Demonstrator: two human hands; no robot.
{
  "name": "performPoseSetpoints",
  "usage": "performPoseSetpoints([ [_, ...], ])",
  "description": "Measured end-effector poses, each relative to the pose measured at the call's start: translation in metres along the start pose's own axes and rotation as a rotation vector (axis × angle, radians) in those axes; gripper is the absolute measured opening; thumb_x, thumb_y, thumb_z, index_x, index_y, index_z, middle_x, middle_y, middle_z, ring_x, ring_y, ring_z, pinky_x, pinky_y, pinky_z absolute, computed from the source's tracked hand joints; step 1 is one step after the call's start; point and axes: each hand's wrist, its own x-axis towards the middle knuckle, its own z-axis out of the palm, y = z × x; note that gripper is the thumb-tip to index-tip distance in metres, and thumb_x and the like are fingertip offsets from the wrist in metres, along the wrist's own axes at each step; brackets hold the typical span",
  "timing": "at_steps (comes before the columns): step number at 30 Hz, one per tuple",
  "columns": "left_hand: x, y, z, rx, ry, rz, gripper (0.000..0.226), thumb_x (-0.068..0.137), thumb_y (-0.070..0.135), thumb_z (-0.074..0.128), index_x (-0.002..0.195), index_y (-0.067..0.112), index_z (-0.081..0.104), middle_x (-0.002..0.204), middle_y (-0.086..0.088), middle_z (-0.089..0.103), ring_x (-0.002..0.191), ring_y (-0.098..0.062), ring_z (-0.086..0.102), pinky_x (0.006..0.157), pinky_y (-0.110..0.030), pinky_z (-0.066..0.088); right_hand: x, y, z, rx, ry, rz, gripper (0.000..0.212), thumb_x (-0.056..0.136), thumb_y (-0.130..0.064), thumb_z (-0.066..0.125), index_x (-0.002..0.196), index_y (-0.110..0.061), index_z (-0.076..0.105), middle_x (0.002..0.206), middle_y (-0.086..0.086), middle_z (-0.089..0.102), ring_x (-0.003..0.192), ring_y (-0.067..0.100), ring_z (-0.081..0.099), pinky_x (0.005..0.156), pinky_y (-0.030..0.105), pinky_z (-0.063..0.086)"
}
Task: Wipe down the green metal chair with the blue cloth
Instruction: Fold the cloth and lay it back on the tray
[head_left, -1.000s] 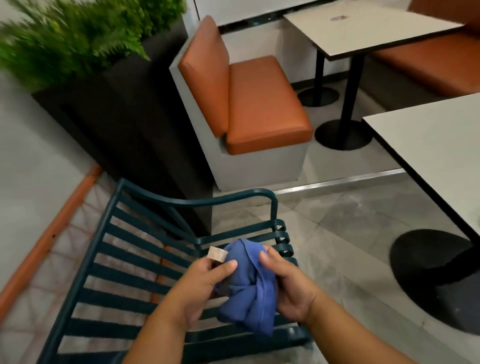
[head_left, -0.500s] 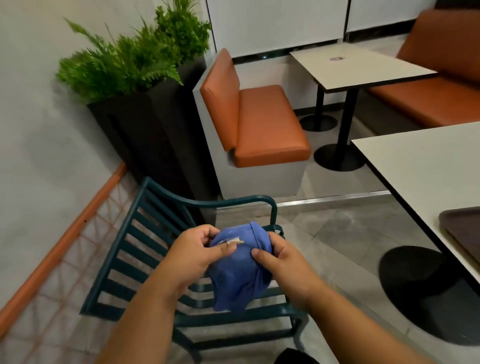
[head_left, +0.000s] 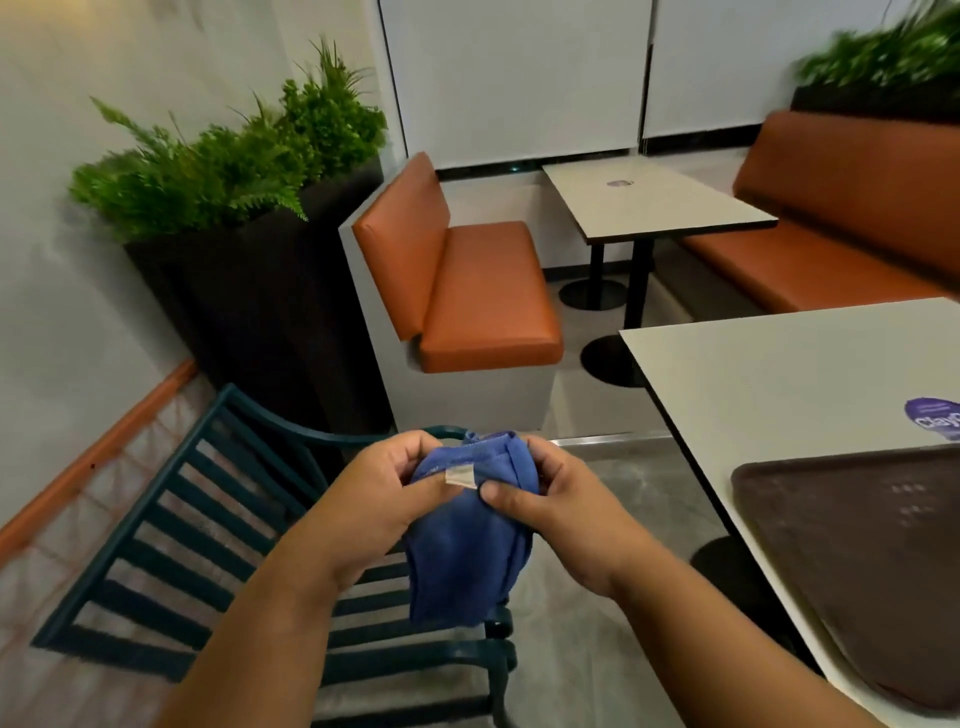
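Observation:
A dark green metal chair (head_left: 171, 525) with slatted back and seat stands at the lower left, its curved armrest reaching toward the middle. Above its seat I hold a bunched blue cloth (head_left: 462, 551) with a small white label. My left hand (head_left: 384, 499) pinches the cloth's top edge from the left. My right hand (head_left: 550, 499) grips the same edge from the right, thumb next to the label. The cloth hangs down between both hands, clear of the chair.
A white table (head_left: 779, 374) with a dark brown tray (head_left: 857, 561) is close on the right. A black planter (head_left: 270, 312) with ferns and an orange bench seat (head_left: 467, 291) stand behind the chair. A second table and orange bench lie further back.
My view has pulled back and tilted up, showing more of the room. Both hands have kept hold of the cloth and shifted their grip to its top edge near the label.

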Motion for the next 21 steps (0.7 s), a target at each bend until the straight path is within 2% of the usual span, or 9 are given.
performPoseSetpoints([
  [3,0.011,0.010,0.049,-0.028,0.032,-0.035,0.010,0.088,0.018,0.065,0.087,0.010,0.061,0.085,-0.014,0.068,0.079,-0.023,0.063,0.071,-0.037,0.048,-0.015,-0.012,-0.049,-0.106,0.004,0.004,0.021,0.090,-0.014,0.062,0.110,-0.018,0.064,0.105,0.003,0.071,0.100,0.018,0.067,0.091,0.040,0.054],
  [5,0.017,0.019,0.084,-0.088,-0.016,-0.051,0.017,0.089,0.021,0.064,0.094,0.006,0.060,0.089,-0.016,0.066,0.080,-0.023,0.060,0.071,-0.035,0.046,-0.024,-0.018,-0.078,-0.139,0.029,0.023,0.017,0.093,-0.017,0.058,0.109,-0.017,0.063,0.105,0.007,0.070,0.101,0.022,0.066,0.092,0.043,0.052],
  [7,0.021,0.028,0.117,-0.240,-0.072,-0.016,0.030,0.090,0.031,0.059,0.101,0.003,0.061,0.090,-0.014,0.064,0.077,-0.021,0.058,0.070,-0.033,0.046,-0.033,-0.023,-0.106,0.046,0.024,0.088,0.022,0.094,-0.014,0.053,0.115,-0.010,0.060,0.111,0.017,0.066,0.103,0.028,0.064,0.095,0.043,0.051],
  [9,0.026,0.033,0.142,-0.364,-0.004,0.017,0.031,0.087,0.033,0.051,0.105,0.012,0.065,0.093,-0.007,0.064,0.077,-0.017,0.057,0.071,-0.029,0.046,-0.044,-0.028,-0.134,0.375,0.017,0.189,0.030,0.092,-0.017,0.052,0.117,-0.002,0.060,0.112,0.023,0.066,0.100,0.028,0.066,0.090,0.039,0.053],
  [12,0.035,0.021,0.168,-0.190,0.156,-0.039,0.023,0.091,0.026,0.058,0.114,0.030,0.061,0.118,0.000,0.059,0.104,-0.016,0.057,0.086,-0.028,0.045,-0.059,-0.029,-0.174,0.707,0.010,0.202,0.023,0.083,-0.017,0.055,0.087,-0.007,0.075,0.093,0.016,0.071,0.080,0.023,0.071,0.069,0.031,0.059],
  [15,0.039,0.008,0.190,-0.310,-0.078,-0.239,0.043,0.084,0.033,0.065,0.125,0.022,0.058,0.132,-0.010,0.057,0.116,-0.022,0.059,0.100,-0.042,0.045,-0.069,-0.034,-0.198,0.803,-0.052,0.113,0.021,0.058,-0.023,0.069,0.072,-0.012,0.078,0.083,0.010,0.072,0.075,0.019,0.071,0.065,0.030,0.058],
  [18,0.041,0.002,0.205,-0.555,-0.254,-0.344,0.055,0.089,0.047,0.059,0.128,0.009,0.060,0.131,-0.020,0.055,0.118,-0.036,0.051,0.107,-0.055,0.033,-0.069,-0.035,-0.211,0.853,-0.035,0.123,0.026,0.084,-0.025,0.056,0.085,-0.010,0.077,0.091,0.009,0.072,0.088,0.019,0.069,0.075,0.030,0.056],
  [20,0.046,0.001,0.209,-0.726,-0.297,-0.347,0.062,0.085,0.047,0.062,0.129,0.003,0.057,0.128,-0.024,0.056,0.117,-0.038,0.052,0.103,-0.052,0.039,-0.068,-0.030,-0.223,0.913,-0.104,0.094,0.033,0.096,-0.023,0.046,0.104,-0.005,0.072,0.105,0.015,0.069,0.103,0.025,0.066,0.089,0.034,0.052],
  [21,0.051,0.001,0.210,-0.724,-0.303,-0.326,0.064,0.081,0.043,0.069,0.128,0.001,0.058,0.123,-0.022,0.059,0.111,-0.035,0.057,0.096,-0.047,0.045,-0.069,-0.028,-0.231,0.963,-0.129,0.072,0.032,0.094,-0.023,0.053,0.111,-0.002,0.068,0.111,0.018,0.067,0.108,0.029,0.064,0.093,0.038,0.050],
])
